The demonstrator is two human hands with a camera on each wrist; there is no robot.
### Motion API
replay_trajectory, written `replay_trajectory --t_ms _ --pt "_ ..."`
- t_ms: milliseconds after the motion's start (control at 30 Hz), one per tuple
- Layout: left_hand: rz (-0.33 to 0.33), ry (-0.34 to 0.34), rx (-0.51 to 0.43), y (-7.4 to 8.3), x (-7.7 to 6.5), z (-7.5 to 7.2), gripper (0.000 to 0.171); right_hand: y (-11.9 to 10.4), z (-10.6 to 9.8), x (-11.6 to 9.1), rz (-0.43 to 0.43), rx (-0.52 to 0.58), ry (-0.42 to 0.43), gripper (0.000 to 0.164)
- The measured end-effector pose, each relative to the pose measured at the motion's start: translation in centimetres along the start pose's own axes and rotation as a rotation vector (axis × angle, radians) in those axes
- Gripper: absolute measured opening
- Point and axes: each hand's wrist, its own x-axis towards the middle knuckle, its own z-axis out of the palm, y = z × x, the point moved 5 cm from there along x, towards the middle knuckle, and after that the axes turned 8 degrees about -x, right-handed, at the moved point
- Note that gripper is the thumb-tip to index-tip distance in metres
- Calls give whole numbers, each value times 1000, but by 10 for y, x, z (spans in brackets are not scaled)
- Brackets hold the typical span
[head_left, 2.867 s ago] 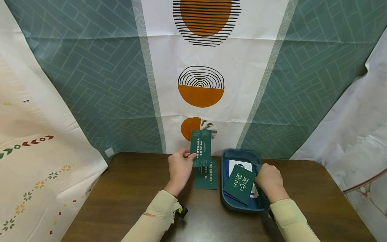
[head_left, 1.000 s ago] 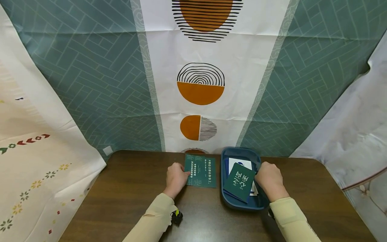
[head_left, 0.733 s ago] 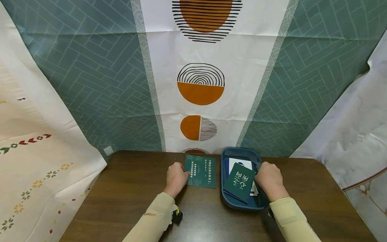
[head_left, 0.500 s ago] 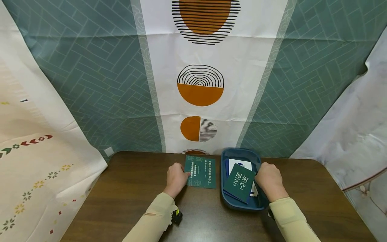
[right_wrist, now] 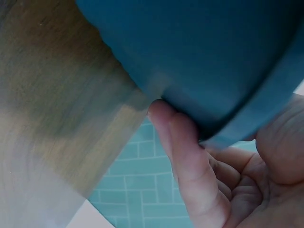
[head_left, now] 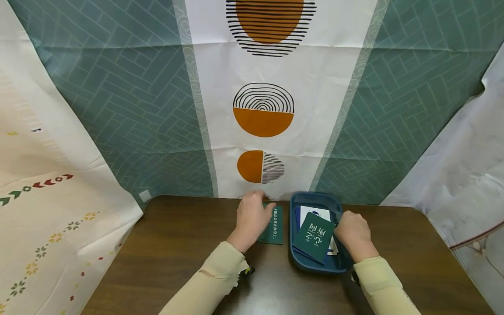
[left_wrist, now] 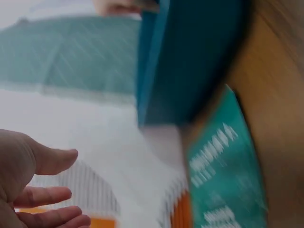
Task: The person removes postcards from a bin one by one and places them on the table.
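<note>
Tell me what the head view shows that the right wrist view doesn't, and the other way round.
Only head: the left hand, the cards inside the bin, and a green card on the table.
Only right wrist: fingertips against the bin's outer wall.
Both: bin, table, right hand, green cloth.

In front of you, a green cloth (head_left: 130, 96) hangs like a wall, with a brick-like pattern of pale lines. Down its middle you see a white strip (head_left: 212, 87), which carries round shapes (head_left: 263, 124) in orange and black. At your left there is a cream cloth (head_left: 39, 144) with small coloured flowers (head_left: 72, 225); at your right, a whitish cloth (head_left: 464, 175) with folds. Before you stands a brown wooden table (head_left: 169, 236), and a soft shine of light (head_left: 271, 302) lies on its near part.
</note>
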Motion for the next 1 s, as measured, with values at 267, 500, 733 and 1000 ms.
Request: replay_trajectory --t_ms 267,500,733,1000 --pt "134 -134 -4 63 -6 32 47 2 0 -2 19 36 -32 27" --pt "79 -354 116 77 -21 83 53 3 -2 -3 7 23 -45 30" --pt "-10 -482 227 71 -29 121 56 4 0 -3 23 18 -55 30" --pt "-16 -516 316 69 -34 137 63 4 -1 -2 11 14 -37 32"
